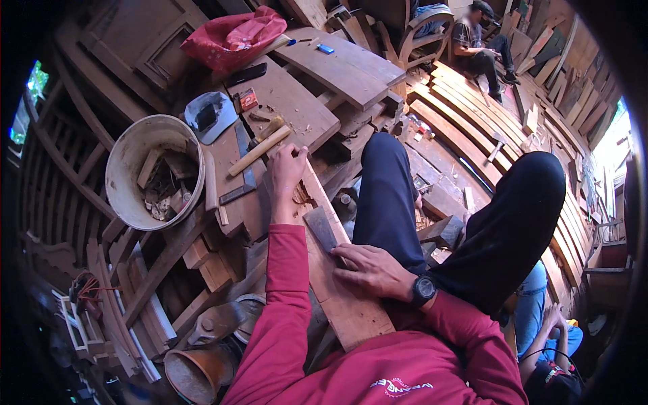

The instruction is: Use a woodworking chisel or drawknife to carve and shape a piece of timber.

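A long wooden board (347, 307) slants away from my body, with a rough, chipped hollow (304, 196) and curled shavings near its far part. My left hand (289, 174) is closed at the far end of the board, fingers curled at its edge. Flat on the wood lies a dark grey metal blade (320, 228). My right hand (374, 271), wearing a black watch, pinches the near end of that blade and rests on the board. Just beyond my left hand, a mallet with a pale wooden handle (260, 150) lies on the bench, beside a try square (244, 177).
On the left stands a white bucket (116, 177) holding wood scraps. A cap (210, 116), a phone (247, 74), a red bag (233, 39) and a blue lighter (325, 48) lie on the bench boards (351, 74). A hammer (497, 146) rests on stacked planks. Two people sit nearby.
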The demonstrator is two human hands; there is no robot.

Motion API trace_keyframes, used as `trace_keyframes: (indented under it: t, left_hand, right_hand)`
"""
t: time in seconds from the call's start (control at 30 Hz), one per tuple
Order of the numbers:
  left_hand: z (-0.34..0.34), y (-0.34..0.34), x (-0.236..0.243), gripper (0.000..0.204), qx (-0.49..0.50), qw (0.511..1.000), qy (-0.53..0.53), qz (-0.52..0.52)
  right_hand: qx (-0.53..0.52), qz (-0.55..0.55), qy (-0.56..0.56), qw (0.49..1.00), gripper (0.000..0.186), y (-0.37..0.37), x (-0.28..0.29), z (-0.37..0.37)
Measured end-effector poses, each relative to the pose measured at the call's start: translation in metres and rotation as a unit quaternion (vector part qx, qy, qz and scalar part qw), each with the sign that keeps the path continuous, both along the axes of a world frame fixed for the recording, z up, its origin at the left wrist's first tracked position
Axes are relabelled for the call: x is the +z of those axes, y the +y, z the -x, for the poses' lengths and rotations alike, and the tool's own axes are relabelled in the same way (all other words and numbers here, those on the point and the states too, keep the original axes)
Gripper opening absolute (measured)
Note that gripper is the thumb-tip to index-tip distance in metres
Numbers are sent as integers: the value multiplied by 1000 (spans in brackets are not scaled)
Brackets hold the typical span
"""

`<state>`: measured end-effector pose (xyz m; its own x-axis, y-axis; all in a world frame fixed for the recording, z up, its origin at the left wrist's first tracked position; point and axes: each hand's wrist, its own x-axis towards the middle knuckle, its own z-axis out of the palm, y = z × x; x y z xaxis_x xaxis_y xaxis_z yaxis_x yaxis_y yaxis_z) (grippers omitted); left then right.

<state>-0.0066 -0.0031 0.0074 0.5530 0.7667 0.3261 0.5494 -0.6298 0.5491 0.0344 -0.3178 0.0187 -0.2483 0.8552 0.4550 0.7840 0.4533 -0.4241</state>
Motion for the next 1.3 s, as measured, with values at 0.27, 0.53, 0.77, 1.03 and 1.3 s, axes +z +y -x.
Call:
trace_keyframes:
  t: [0.27, 0.53, 0.77, 1.03, 1.3]
  left_hand:
    - [0, -4, 7, 34, 13, 1000, 3, 25]
    - [-1, -1, -3, 37, -3, 1000, -15, -3]
    - [-1, -7, 1, 33, 24, 999, -19, 40]
    - [0, -3, -5, 32, 17, 995, -62, 74]
    - [0, -2, -5, 33, 7, 999, -40, 18]
  right_hand:
    - [-38, 49, 61, 996, 37, -5, 27, 1]
    - [-152, 101, 80, 980, 47, -9, 17, 28]
    - [-216, 253, 95, 938, 74, -21, 28, 20]
    - [-227, 256, 81, 936, 70, -56, 40, 21]
    - [-279, 265, 166, 908, 67, -75, 48, 30]
